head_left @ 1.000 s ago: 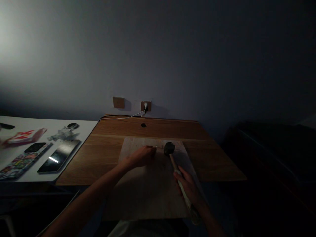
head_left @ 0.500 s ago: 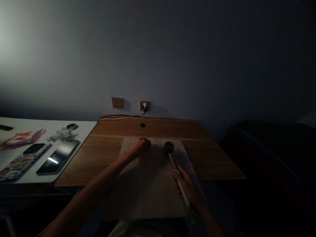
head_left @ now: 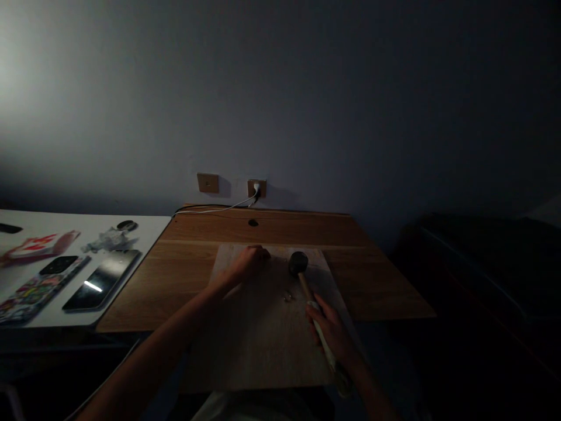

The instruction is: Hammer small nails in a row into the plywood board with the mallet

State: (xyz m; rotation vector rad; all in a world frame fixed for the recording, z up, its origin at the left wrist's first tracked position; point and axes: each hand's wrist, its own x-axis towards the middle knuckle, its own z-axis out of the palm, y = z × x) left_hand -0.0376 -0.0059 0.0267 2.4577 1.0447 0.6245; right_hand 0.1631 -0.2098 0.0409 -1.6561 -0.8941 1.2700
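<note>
In the head view my right hand (head_left: 331,324) is wrapped around the handle of a mallet (head_left: 298,264). The mallet has a dark round head, and its light handle slants down to the right. Its head is over the far right part of a pale wooden board (head_left: 263,356). Farther left, my left hand (head_left: 252,260) is at the board's far edge with its fingers curled together. Whatever those fingers hold is too dark to make out. A few small shiny metal pieces (head_left: 288,296) lie on the board between my hands.
The board rests on a wooden desk (head_left: 390,289) against the wall. A white table (head_left: 151,228) adjoins on the left, bearing a tablet-like device (head_left: 103,280), a patterned case (head_left: 39,292), a red and white packet (head_left: 44,244) and crumpled plastic (head_left: 109,238). Cables run to a wall socket (head_left: 257,188).
My left hand has shifted very slightly and its fingertips look turned a little lower. The mallet and my right hand stay almost where they were.
</note>
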